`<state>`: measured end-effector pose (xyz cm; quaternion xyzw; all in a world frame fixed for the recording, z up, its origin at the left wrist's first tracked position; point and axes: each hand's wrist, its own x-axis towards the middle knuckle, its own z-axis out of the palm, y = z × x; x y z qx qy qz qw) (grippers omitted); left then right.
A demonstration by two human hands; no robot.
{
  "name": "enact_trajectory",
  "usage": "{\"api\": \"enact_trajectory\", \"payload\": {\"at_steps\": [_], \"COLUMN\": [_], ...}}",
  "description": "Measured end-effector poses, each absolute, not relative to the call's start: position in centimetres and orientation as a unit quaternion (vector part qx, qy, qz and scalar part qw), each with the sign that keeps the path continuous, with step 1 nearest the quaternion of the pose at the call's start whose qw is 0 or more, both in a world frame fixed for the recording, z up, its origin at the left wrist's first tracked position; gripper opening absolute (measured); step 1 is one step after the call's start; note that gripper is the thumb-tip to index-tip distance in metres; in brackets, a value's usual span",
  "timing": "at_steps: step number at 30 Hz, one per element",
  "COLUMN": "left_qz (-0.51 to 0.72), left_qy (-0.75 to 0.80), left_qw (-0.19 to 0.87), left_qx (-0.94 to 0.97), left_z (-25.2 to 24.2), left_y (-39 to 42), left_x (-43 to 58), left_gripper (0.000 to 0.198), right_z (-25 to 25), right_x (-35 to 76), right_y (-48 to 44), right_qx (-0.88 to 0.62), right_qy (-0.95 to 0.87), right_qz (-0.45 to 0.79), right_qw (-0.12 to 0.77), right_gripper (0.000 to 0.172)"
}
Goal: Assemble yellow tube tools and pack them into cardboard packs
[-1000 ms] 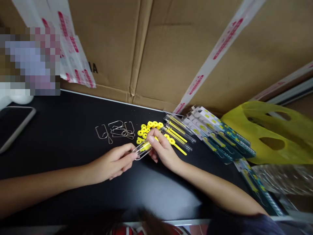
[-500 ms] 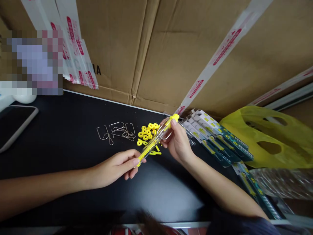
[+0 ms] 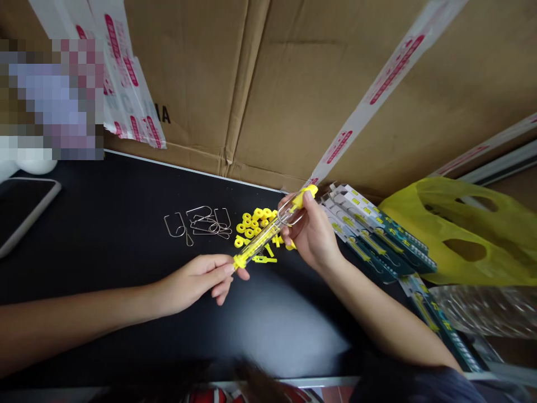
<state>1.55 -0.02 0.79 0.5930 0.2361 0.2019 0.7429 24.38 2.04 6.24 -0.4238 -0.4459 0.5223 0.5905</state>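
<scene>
A clear-tubed spring scale (image 3: 263, 235) with yellow ends is held slanting above the table between my two hands. My left hand (image 3: 201, 280) pinches its lower tip, just beyond the yellow end piece. At the upper end, my right hand (image 3: 316, 238) grips the tube, thumb on the yellow cap (image 3: 306, 194). A bent wire loop (image 3: 289, 223) shows by the right fingers. Below the tube lie small yellow rings (image 3: 255, 224) and a yellow stick-like piece (image 3: 265, 259). Bent wire hooks (image 3: 212, 226) lie to their left.
Green-and-white boxed packages (image 3: 377, 235) are piled on the right, beside a yellow plastic bag (image 3: 453, 229) and clear plastic ware (image 3: 474, 308). A phone (image 3: 25, 210) lies at the left of the black table (image 3: 126, 235). Large cardboard (image 3: 302, 101) stands along the back edge.
My right hand has moved slightly up and right with the scale's upper end. My left hand has shifted slightly left, and the yellow lower end now shows in front of its fingertips.
</scene>
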Motion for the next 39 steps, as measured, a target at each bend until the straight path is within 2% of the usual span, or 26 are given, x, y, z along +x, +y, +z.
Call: {"api": "enact_trajectory", "payload": {"at_steps": [6,10,16,19,22,28,32,35,37,39], "left_qz": [0.177,0.182,0.186,0.196,0.219,0.270,0.273,0.280,0.282,0.275], "left_qy": [0.209,0.214,0.203,0.220,0.220,0.214,0.277,0.313,0.320,0.326], "left_qw": [0.747,0.753,0.757,0.752,0.712,0.698,0.687,0.685,0.692,0.697], "left_qx": [0.605,0.595,0.592,0.589,0.629,0.629,0.614,0.596,0.582,0.577], "left_z": [1.0,0.9,1.0,1.2,1.5,2.1,2.1,1.9,1.9,2.0], "left_y": [-0.3,-0.2,-0.1,-0.3,-0.5,-0.6,-1.0,-0.9,-0.7,-0.5], "left_x": [1.4,1.5,1.6,1.2,0.7,0.7,1.2,1.1,0.9,0.7], "left_gripper": [0.034,0.035,0.033,0.031,0.028,0.043,0.044,0.039,0.037,0.037], "right_z": [7.1,6.9,7.6,7.1,6.0,3.6,4.2,6.6,8.4,9.9], "right_x": [25.6,25.2,25.6,24.6,23.2,20.9,20.4,22.6,25.7,29.7], "right_y": [2.4,2.2,2.3,1.4,0.6,-1.6,-2.7,-1.5,0.1,1.7], "right_qx": [-0.427,-0.441,-0.439,-0.439,-0.424,-0.418,-0.420,-0.451,-0.538,-0.652], "right_qy": [-0.468,-0.472,-0.459,-0.472,-0.476,-0.572,-0.698,-0.783,-0.810,-0.746], "right_qz": [0.452,0.500,0.452,0.505,0.526,0.522,0.441,0.310,0.114,-0.090], "right_qw": [0.628,0.576,0.626,0.574,0.563,0.475,0.377,0.296,0.205,0.106], "right_gripper": [0.040,0.040,0.038,0.037,0.034,0.025,0.025,0.031,0.035,0.036]}}
